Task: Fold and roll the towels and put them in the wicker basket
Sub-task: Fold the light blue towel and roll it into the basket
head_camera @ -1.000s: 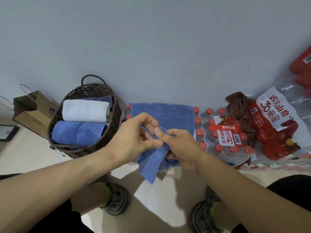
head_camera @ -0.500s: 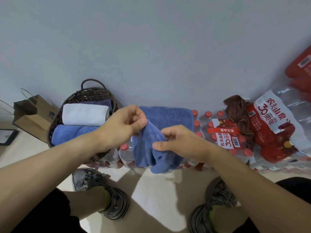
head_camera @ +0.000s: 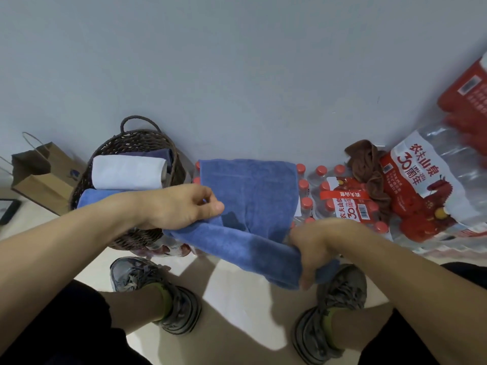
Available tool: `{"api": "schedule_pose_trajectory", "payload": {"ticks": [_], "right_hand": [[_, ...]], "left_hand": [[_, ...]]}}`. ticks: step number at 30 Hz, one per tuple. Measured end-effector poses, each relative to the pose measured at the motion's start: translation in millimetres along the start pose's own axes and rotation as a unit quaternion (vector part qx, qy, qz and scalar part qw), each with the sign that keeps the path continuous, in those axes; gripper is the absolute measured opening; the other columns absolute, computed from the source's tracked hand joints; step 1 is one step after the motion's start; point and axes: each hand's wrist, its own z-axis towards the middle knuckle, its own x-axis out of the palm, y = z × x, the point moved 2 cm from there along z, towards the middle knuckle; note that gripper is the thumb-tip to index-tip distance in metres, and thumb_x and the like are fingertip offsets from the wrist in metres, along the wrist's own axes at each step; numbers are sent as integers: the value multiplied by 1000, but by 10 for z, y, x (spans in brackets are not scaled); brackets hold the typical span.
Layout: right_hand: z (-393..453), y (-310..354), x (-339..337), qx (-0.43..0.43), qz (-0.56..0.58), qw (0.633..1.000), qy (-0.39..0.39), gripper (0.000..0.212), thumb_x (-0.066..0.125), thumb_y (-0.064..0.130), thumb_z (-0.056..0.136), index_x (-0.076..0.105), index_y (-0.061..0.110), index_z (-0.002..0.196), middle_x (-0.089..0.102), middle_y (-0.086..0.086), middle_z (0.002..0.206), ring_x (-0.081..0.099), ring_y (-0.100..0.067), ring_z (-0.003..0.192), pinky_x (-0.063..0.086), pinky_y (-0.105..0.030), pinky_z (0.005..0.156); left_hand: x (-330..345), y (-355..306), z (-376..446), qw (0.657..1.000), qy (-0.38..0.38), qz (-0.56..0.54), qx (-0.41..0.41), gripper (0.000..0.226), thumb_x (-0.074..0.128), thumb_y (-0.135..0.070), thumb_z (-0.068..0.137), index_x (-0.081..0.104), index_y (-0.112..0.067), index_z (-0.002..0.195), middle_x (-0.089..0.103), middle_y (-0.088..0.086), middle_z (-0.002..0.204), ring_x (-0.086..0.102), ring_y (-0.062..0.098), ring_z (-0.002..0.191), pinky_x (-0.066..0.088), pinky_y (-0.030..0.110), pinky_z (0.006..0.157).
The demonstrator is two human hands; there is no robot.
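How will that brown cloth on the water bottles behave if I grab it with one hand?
Likely floppy: the brown cloth lies crumpled in loose folds over the bottle packs. Probably light, since it sits draped without pressing anything down. It should dangle and unfurl rather than keep its shape.

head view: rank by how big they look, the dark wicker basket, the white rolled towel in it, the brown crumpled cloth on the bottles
1. Dark wicker basket
2. White rolled towel
3. Brown crumpled cloth, not far behind the towel

The left arm hides part of the basket.
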Motion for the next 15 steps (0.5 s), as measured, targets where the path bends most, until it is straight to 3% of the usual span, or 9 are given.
{"api": "schedule_pose_trajectory", "payload": {"ticks": [3, 5, 9, 12, 15], "right_hand": [[-188, -100, -24, -1, -5, 1000, 30, 31, 84, 49, 62, 58, 40, 74, 65, 17, 77, 62, -2, 74, 51, -23, 69], [-313, -149, -6, -26, -12, 998, 52, 25, 85, 44, 62, 63, 39, 75, 66, 18, 72, 62, 0, 70, 50, -21, 63], [-494, -292, -36, -58, 40, 992, 104, 35, 85, 35, 68, 72, 30, 101, 74, 12, 96, 70, -6, 87, 58, -27, 82], [-541, -494, -162, -69, 113, 982, 136, 31, 82, 29, 78, 71, 27, 107, 75, 9, 103, 70, -5, 90, 55, -20, 79], [-455, -739, -313, -81, 252, 957, 115, 17, 72, 20, 87, 72, 17, 104, 74, -6, 107, 71, -20, 98, 56, -30, 84]], "left_hand": [[78, 43, -81, 991, 126, 48, -15, 42, 62, -61, 79, 62, -26, 103, 61, -7, 90, 56, 8, 80, 48, 26, 80], [107, 115, -126, 983, 171, 54, -31, 40, 68, -53, 81, 62, -25, 109, 64, -2, 99, 60, 16, 90, 50, 31, 87], [55, 250, -140, 968, 248, 3, -32, 15, 68, -27, 91, 66, -15, 83, 60, -7, 73, 55, 8, 69, 45, 20, 68], [-104, 326, -8, 969, 239, -28, -60, 22, 66, -20, 92, 57, -13, 73, 50, -7, 59, 46, 10, 55, 40, 21, 54], [-271, 396, 246, 984, 157, 1, -84, 19, 68, -23, 91, 60, -10, 79, 49, -3, 62, 45, 13, 59, 41, 22, 53]]}}
